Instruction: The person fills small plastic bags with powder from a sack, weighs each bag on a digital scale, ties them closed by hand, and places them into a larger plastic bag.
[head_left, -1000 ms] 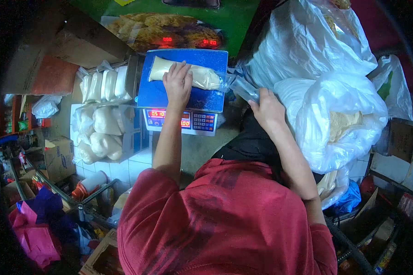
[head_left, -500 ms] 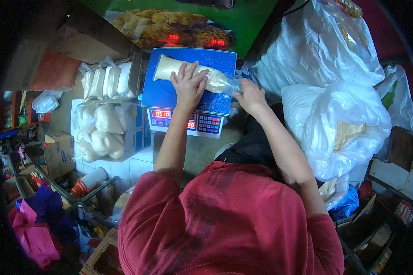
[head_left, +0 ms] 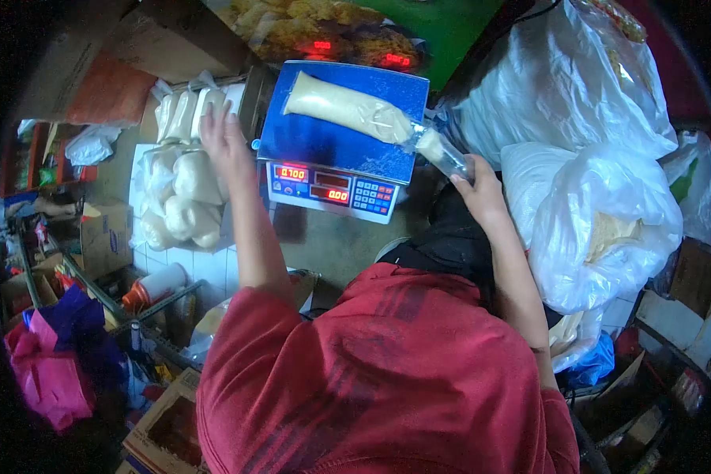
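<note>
A long clear plastic bag of pale powder (head_left: 340, 104) lies slantwise across the blue platform (head_left: 292, 150) of a digital scale. Some powder sits in its narrow see-through neck, which my right hand (head_left: 482, 193) grips off the platform's right edge. My left hand (head_left: 225, 138) is open, fingers stretched out, left of the scale. It overlaps the filled bags (head_left: 186, 118) standing in a box there. Red digits on the scale's display (head_left: 292, 173) read 0.700.
More rounded white bags (head_left: 193, 186) are piled below the box. At right stands a big open white sack (head_left: 608, 237) with pale powder inside, beside another large white sack (head_left: 561, 87). Cardboard boxes (head_left: 107, 237) and shelving fill the lower left.
My left hand has left the bag and moved left to the filled bags. My right hand has moved slightly right and down, stretching the bag's neck. The display went from 0.510 to 0.700.
</note>
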The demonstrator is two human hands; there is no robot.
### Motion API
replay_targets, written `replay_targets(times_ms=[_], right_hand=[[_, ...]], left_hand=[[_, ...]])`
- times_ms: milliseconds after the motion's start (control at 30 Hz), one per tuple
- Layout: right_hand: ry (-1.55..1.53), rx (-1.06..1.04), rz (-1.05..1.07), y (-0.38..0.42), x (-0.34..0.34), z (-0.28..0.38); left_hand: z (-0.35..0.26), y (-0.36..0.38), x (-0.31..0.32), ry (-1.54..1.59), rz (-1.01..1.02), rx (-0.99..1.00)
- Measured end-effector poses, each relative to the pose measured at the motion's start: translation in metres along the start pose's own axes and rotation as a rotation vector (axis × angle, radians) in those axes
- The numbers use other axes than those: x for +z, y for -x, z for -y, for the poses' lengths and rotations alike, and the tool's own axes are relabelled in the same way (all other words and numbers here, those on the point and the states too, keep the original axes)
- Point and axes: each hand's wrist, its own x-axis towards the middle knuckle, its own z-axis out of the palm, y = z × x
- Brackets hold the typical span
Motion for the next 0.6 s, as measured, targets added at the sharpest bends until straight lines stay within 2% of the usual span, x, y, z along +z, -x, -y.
replay_targets(times_ms=[167, 600], right_hand=[[-0.126, -0.013, -0.06, 0.009, -0.006, 0.003], [-0.132, -0.028, -0.078, 0.015, -0.014, 0.006]], left_hand=[[-0.003, -0.024, -0.032, 0.034, -0.142, -0.008], [-0.019, -0.008, 0.007, -0.003, 0.033, 0.074]])
